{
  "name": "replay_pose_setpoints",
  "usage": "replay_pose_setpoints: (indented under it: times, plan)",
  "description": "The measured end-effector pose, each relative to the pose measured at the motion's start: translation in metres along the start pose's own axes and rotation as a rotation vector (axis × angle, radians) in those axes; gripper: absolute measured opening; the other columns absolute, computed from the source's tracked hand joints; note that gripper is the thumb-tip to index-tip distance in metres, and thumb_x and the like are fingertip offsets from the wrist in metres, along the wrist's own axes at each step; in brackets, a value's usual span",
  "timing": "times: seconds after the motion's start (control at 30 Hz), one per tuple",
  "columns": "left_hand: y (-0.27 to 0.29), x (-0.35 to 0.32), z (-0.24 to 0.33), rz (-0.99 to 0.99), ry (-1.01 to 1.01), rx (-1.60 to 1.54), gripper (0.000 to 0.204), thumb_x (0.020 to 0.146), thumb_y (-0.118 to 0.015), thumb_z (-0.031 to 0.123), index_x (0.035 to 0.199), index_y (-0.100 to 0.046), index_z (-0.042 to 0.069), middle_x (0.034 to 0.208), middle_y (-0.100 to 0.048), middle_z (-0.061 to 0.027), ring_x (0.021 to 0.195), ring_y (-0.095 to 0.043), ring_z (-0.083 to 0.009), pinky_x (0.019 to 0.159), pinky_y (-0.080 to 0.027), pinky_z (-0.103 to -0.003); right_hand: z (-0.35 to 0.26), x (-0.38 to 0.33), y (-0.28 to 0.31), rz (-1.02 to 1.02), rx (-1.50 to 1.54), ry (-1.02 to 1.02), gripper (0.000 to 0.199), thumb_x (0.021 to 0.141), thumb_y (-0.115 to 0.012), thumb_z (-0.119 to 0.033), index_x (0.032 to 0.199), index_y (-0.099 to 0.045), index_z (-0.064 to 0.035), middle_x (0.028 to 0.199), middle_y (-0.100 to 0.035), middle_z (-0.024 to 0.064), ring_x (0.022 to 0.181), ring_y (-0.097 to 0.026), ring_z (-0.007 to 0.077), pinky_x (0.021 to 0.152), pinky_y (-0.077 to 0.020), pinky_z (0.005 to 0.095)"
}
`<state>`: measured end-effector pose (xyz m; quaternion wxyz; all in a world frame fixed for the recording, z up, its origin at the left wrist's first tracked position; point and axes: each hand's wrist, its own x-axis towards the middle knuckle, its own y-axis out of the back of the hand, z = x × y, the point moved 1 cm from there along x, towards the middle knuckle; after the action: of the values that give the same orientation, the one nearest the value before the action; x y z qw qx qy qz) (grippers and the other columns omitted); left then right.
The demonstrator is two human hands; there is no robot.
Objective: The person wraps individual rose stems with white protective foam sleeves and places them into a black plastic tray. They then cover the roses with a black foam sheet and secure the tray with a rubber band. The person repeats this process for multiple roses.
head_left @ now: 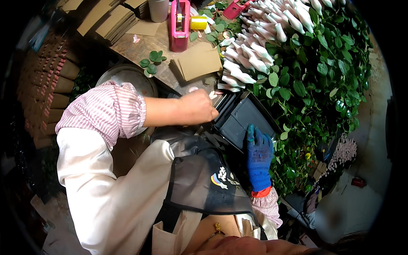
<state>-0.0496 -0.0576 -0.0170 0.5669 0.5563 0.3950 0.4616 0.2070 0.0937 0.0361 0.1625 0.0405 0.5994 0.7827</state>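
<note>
My left hand (197,108), bare below a striped sleeve cover, is closed at the left edge of a black tray-like box (248,114). Its fingertips are turned from view, so what they hold, if anything, cannot be made out. A blue knitted glove covers my right hand (259,148); its fingers stretch up over the box's near right side. Beyond the box lies a heap of flowers in white foam net sleeves (255,55), their leafy green stems (314,80) spreading to the right. A stack of tan cardboard sheets (197,63) rests just past my left hand.
On the worktable (131,49) stand a pink tape dispenser (179,32) with yellow tape and a white cup (159,9). More cardboard pieces (117,23) are at the far left. A round lidded container (127,74) sits below the table edge, near brown-wrapped bundles (59,80).
</note>
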Motion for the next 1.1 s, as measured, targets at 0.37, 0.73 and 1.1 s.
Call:
replay_pose_setpoints:
  times: [0.37, 0.73, 1.1]
  plan:
    - [-0.039, 0.036, -0.061, 0.355, 0.106, 0.208, 0.015, 0.083, -0.058, 0.019, 0.094, -0.056, 0.01, 0.091, -0.055, -0.0058, 0.092, -0.059, -0.0229, 0.093, -0.044, -0.038, -0.001, 0.0, -0.002, 0.027, 0.037, -0.02, 0.057, 0.089, -0.064, -0.014, 0.144, -0.05, -0.016, 0.129, -0.058, 0.0104, 0.113, -0.059, 0.0335, 0.099, -0.0489, 0.0484]
    - [-0.04, 0.073, -0.08, 0.362, 0.007, 0.196, 0.011, 0.084, -0.058, 0.021, 0.088, -0.058, 0.011, 0.091, -0.058, -0.0061, 0.089, -0.058, -0.0213, 0.08, -0.046, -0.034, 0.0, 0.0, -0.004, 0.075, 0.095, -0.03, 0.059, 0.087, -0.064, -0.011, 0.144, -0.05, -0.0153, 0.129, -0.057, 0.0102, 0.112, -0.059, 0.0301, 0.102, -0.0482, 0.0484]
    - [-0.041, 0.04, -0.061, 0.232, 0.3, 0.08, 0.034, 0.079, -0.065, 0.014, 0.113, -0.061, 0.008, 0.104, -0.063, -0.013, 0.109, -0.058, -0.0308, 0.099, -0.043, -0.048, 0.02, -0.011, 0.018, 0.114, 0.517, -0.057, 0.057, 0.08, -0.068, -0.01, 0.136, -0.058, -0.0109, 0.132, -0.06, 0.0127, 0.114, -0.059, 0.034, 0.103, -0.0458, 0.0474]
